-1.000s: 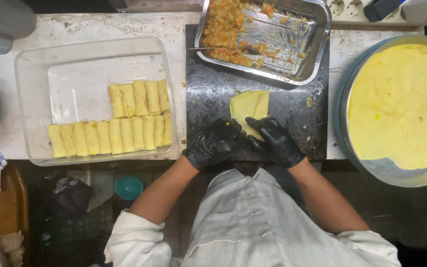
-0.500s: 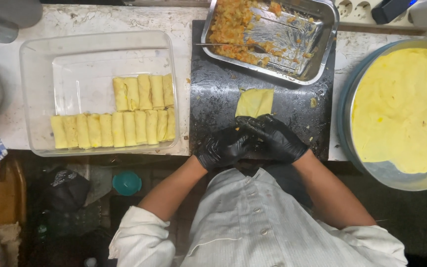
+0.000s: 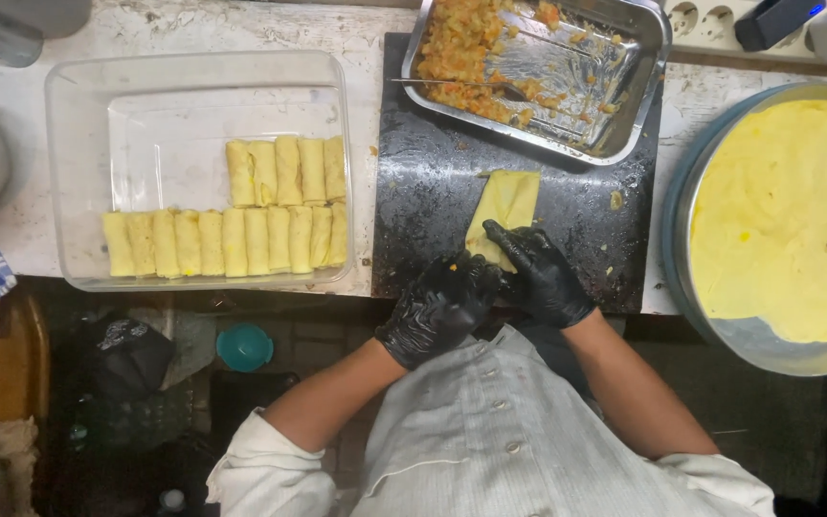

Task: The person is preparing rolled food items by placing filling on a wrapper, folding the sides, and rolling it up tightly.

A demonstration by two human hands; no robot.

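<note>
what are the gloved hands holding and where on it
Both black-gloved hands, left hand and right hand, grip the near end of the folded yellow crepe on the dark board.

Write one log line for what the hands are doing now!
left hand: on wrap | right hand: on wrap | wrap: on board | rolls: in dish

Your two black-gloved hands meet close together, bare forearms angling inward from rolled white sleeves. Your left hand curls knuckles-up; your right hand lies just beside it, fingers stretched forward, pressing down.
</note>
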